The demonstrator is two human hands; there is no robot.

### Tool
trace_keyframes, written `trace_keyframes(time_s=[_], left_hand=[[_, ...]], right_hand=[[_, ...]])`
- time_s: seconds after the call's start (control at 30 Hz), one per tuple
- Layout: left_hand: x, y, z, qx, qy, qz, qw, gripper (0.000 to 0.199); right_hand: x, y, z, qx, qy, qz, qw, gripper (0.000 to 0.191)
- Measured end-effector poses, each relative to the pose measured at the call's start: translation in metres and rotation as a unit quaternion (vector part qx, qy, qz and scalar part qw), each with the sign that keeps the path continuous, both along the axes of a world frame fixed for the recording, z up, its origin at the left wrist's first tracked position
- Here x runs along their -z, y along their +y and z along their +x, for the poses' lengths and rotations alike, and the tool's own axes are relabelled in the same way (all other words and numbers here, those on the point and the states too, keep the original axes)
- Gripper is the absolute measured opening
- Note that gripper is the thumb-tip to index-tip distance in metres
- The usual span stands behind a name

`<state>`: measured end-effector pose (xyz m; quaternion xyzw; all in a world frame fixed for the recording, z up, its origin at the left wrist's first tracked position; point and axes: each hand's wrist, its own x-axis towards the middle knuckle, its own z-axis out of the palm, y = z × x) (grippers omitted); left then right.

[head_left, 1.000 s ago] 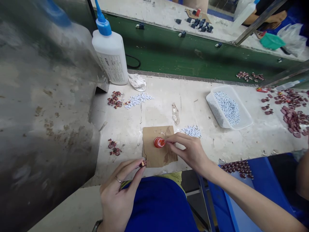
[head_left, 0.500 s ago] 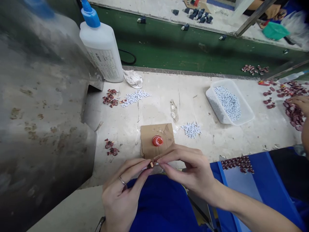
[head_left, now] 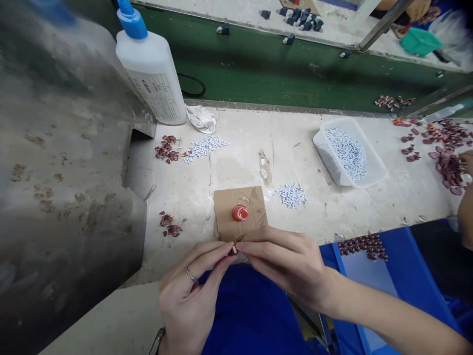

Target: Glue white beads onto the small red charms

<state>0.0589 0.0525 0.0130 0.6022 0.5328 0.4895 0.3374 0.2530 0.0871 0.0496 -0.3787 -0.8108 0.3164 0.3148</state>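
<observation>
L hand (head_left: pixel 195 291) pinches a small dark pc (head_left: pixel 233 250) btwn thumb & fingers. The pc has a tan/orange bit on it. It's low in the mid, just past the near edge of the cardboard (head_left: pixel 254 224). R hand (head_left: pixel 288 261) is right up next to it, fingers bent & bunched, tips at the R side of the pc. Can't tell if R hand pinches smth too, its tips are too hard to see. L hand has a ring (head_left: pixel 191 274) on 1 finger.

A little red cup (head_left: pixel 240 213) sits on the cardboard, w/ red stuff in it. Cardboard lies flat on the white counter (head_left: pixel 236 167).

R of the cardboard: a small pile of white bits (head_left: pixel 291 196). Farther R: a clear tub (head_left: pixel 328 165) w/ lots more bits in it. On the L, 2 brown pcs (head_left: pixel 170 224) lie near the metal wall (head_left: pixel 84 197). Up from them: a brown pile (head_left: pixel 167 149), w/ pale bits (head_left: pixel 205 149) just beside it. Big white bottle (head_left: pixel 153 79) w/ blue top stands at the back, crumpled white cloth (head_left: pixel 201 119) next to it.

Low R: blue bin (head_left: pixel 402 251) & rows of brown pcs (head_left: pixel 364 246).
</observation>
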Motion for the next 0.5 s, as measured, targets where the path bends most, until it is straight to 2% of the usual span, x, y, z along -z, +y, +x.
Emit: trace_keyframes(time_s=[0.1,0.17,0.23,0.3,0.4,0.47,0.5], left_hand=[[-0.005,0.003,0.0,0.005,-0.024,-0.026,0.999,0.032],[-0.007,0.005,0.0,0.004,-0.036,-0.039,0.999,0.031],[-0.008,0.006,0.001,0.001,-0.042,-0.044,0.998,0.03],[-0.007,0.006,0.003,-0.005,-0.038,-0.046,0.998,0.031],[-0.006,0.001,0.004,-0.023,-0.039,-0.059,0.997,0.034],[-0.006,-0.007,0.0,-0.049,-0.028,-0.055,0.997,0.036],[-0.007,-0.012,-0.005,-0.066,-0.014,-0.046,0.997,0.036]], right_hand=[[-0.003,-0.001,0.003,-0.018,-0.047,0.086,0.995,0.025],[-0.003,0.0,0.004,-0.013,-0.05,0.084,0.995,0.025],[-0.005,0.0,0.001,0.017,-0.024,0.032,0.999,0.025],[-0.007,0.001,-0.003,0.043,0.033,-0.06,0.997,0.028],[-0.012,0.007,-0.01,0.034,0.11,-0.198,0.973,0.025],[-0.01,0.021,-0.008,0.024,0.12,-0.249,0.961,0.014],[-0.007,0.033,-0.003,0.037,0.115,-0.25,0.961,0.011]])
